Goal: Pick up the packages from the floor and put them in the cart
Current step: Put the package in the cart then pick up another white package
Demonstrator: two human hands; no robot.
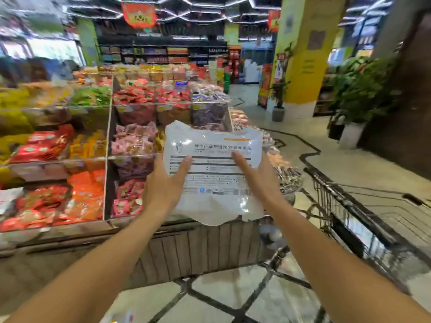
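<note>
Package (213, 173) held by side edges, cart (354, 206) right.

The white package (215, 173) carries a printed headline in Chinese characters below an orange bar; the numeral "59" is legible within it, the rest blurred. Smaller text lines and a barcode strip lower down are unreadable. The red hanging sign (138, 15) bears illegible characters.

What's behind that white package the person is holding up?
Behind the white package, gripped by the left hand and right hand, stand clear bins of wrapped snacks. Whatever lies directly behind it is covered.
</note>
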